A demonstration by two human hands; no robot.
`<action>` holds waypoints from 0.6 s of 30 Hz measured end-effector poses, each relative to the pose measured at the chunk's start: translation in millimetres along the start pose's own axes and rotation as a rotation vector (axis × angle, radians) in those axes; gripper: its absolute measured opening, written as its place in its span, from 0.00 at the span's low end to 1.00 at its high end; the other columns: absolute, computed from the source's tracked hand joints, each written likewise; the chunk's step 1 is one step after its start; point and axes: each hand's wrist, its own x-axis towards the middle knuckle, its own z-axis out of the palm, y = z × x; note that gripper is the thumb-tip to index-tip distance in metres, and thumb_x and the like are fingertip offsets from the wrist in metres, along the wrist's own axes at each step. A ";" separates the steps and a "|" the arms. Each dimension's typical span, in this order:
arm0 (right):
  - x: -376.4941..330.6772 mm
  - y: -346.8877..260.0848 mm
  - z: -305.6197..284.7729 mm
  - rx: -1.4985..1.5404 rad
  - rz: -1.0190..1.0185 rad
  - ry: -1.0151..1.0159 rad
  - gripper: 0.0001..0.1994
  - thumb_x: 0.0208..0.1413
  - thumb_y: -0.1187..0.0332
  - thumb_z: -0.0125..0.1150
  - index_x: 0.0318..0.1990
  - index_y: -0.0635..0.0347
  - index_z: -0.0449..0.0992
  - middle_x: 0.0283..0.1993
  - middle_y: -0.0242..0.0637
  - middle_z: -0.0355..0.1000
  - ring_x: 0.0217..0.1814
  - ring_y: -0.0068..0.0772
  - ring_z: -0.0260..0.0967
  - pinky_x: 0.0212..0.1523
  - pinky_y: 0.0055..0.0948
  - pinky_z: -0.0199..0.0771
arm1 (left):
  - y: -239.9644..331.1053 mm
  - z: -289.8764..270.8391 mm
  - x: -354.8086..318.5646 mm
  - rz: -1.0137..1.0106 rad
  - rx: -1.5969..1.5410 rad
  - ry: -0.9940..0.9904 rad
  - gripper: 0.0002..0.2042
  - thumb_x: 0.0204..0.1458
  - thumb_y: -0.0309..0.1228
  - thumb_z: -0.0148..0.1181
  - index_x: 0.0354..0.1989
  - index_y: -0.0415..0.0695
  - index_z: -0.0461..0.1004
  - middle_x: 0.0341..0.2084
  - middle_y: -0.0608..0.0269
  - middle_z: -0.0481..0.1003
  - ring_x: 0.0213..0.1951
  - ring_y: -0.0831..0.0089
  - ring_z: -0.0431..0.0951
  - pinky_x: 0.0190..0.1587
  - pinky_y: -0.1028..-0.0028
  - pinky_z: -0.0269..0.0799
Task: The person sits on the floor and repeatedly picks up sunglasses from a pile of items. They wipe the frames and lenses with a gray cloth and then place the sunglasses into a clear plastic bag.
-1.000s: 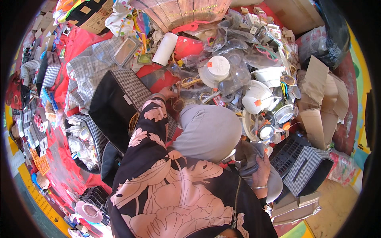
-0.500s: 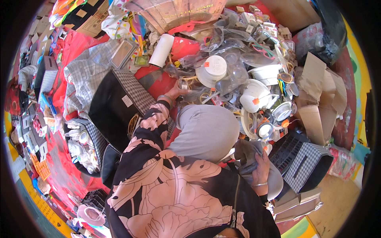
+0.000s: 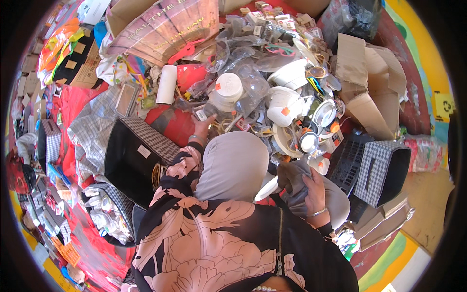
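Grey cloth (image 3: 292, 182) is bunched in the right hand (image 3: 314, 192), whose grip is clenched around it low beside the raised grey knee (image 3: 233, 163). The left hand (image 3: 203, 127) reaches forward past the knee into the heap of clear plastic packets (image 3: 243, 92), fingers touching small items; whether its grip has closed I cannot tell.

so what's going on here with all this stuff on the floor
A person in a floral black and pink top sits amid a heap of household goods. The left hand reaches forward into the clutter near a stack of white round plastic lids. The right hand grips a dark grey cloth by the knee. A black open box with checked sides stands to the left.
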 end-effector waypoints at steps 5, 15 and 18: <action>-3.0 4.9 -7.4 0.103 0.043 -0.079 0.22 0.50 0.80 0.53 0.55 0.72 0.62 0.48 0.36 0.68 0.46 0.24 0.65 0.48 0.21 0.64 | -44.4 -12.2 52.0 -0.090 -0.095 0.164 0.15 0.43 0.28 0.61 0.40 0.45 0.67 0.31 0.55 0.72 0.30 0.58 0.74 0.29 0.56 0.73; -14.4 15.8 -19.5 0.118 -0.013 -0.063 0.21 0.50 0.79 0.54 0.54 0.72 0.64 0.47 0.35 0.68 0.46 0.23 0.65 0.48 0.20 0.64 | 63.6 -10.0 -89.0 -0.349 -0.378 -0.239 0.09 0.46 0.30 0.56 0.35 0.41 0.73 0.25 0.58 0.75 0.27 0.64 0.76 0.33 0.66 0.74; -17.2 2.0 -13.3 0.131 -0.024 -0.123 0.20 0.50 0.78 0.54 0.53 0.71 0.65 0.45 0.35 0.69 0.45 0.23 0.65 0.47 0.20 0.64 | 78.0 -3.8 -78.5 -0.061 -0.100 -0.371 0.11 0.45 0.28 0.56 0.38 0.43 0.71 0.26 0.60 0.74 0.30 0.66 0.75 0.35 0.65 0.73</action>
